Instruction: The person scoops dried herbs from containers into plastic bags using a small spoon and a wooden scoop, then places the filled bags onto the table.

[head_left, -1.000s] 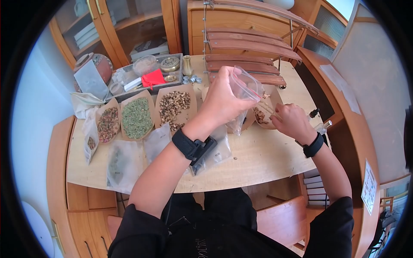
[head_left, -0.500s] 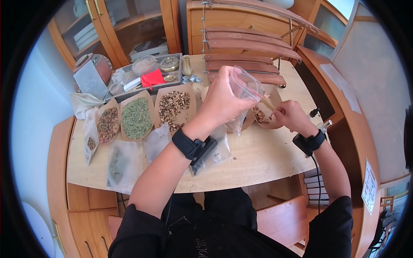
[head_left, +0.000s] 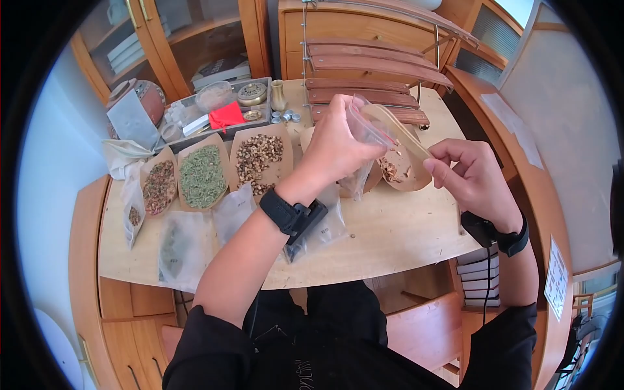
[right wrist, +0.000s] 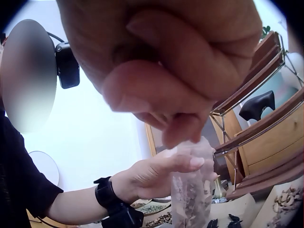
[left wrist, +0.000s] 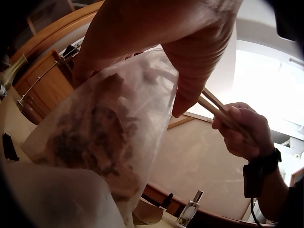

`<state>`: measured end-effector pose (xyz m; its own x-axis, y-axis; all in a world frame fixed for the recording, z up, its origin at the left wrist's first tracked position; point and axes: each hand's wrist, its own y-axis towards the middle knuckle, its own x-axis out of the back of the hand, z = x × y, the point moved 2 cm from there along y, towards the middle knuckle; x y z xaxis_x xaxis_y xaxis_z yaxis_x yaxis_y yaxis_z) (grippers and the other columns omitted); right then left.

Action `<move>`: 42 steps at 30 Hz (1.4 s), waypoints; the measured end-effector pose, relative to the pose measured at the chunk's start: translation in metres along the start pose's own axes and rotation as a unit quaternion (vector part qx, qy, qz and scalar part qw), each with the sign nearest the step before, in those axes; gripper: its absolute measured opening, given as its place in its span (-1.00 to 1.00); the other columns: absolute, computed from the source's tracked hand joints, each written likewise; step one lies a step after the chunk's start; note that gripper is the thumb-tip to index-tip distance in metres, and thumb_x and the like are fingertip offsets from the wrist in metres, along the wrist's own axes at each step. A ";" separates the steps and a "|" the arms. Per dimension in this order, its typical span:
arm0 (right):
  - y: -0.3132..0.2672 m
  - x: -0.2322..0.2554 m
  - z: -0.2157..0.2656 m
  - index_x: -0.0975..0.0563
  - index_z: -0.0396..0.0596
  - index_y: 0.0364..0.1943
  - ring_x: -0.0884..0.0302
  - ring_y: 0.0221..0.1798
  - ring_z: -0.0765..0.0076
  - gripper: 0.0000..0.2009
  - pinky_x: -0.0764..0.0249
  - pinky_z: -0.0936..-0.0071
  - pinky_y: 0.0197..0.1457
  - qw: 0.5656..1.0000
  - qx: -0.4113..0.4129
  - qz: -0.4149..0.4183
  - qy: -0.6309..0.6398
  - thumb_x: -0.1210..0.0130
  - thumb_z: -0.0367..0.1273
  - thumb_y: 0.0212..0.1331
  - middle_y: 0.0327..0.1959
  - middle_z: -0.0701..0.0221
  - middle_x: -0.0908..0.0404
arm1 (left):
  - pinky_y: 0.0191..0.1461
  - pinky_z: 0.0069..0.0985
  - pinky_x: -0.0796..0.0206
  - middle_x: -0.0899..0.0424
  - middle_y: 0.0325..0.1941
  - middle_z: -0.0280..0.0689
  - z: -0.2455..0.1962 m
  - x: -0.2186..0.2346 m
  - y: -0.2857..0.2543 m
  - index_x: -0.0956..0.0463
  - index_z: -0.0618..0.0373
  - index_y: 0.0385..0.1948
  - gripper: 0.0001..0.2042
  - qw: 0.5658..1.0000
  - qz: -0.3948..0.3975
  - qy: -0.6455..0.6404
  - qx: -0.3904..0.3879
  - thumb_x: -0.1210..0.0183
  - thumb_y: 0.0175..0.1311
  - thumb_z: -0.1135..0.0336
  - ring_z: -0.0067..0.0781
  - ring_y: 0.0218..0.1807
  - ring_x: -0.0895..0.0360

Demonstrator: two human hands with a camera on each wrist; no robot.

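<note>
My left hand (head_left: 339,146) grips a clear zip-lock bag (left wrist: 99,128) near its top, above the table. Brown dried pieces show through the plastic in the left wrist view. In my right hand (head_left: 473,170), thumb and fingers pinch a pair of slim wooden tongs (head_left: 404,133). Their far end reaches over the bag's red-edged mouth. Just below and right of the bag sits a brown paper tray (head_left: 416,184) with dried pale-brown pieces (head_left: 393,170). Another paper tray (head_left: 372,182) is largely hidden behind the bag and left hand.
Paper trays of dark reddish bits (head_left: 159,188), green herb (head_left: 200,175) and brown chunks (head_left: 260,159) line the left side. Flat plastic bags (head_left: 182,250) lie in front. Behind stand a grey box (head_left: 266,110), a brass vase (head_left: 279,97) and a slatted wooden rack (head_left: 364,88).
My right hand has drawn back toward me and to the right, turning at the wrist. The tongs' tips have gone from the right-hand tray up to the bag's mouth. The left hand holds its place.
</note>
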<state>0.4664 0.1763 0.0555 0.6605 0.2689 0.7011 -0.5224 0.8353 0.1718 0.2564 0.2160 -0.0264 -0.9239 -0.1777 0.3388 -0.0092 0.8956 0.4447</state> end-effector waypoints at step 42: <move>-0.008 -0.014 -0.108 -0.61 -0.26 -0.40 -0.18 -0.87 0.68 -0.73 0.02 0.67 -0.87 0.942 -0.279 0.029 0.184 -0.06 -0.29 0.25 -0.65 0.50 -0.51 | 0.00 -0.48 -0.41 -0.54 -0.10 -0.17 -0.003 0.000 0.002 -0.30 0.28 0.01 -0.32 0.992 -0.055 -0.086 0.078 -0.51 -0.14 0.27 -0.43 -0.07 -0.52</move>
<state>0.5195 0.2175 -0.0307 0.8356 0.3843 0.3926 -0.2663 0.9084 -0.3224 0.2576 0.2165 -0.0228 -0.9656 -0.2175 0.1427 -0.1601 0.9293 0.3328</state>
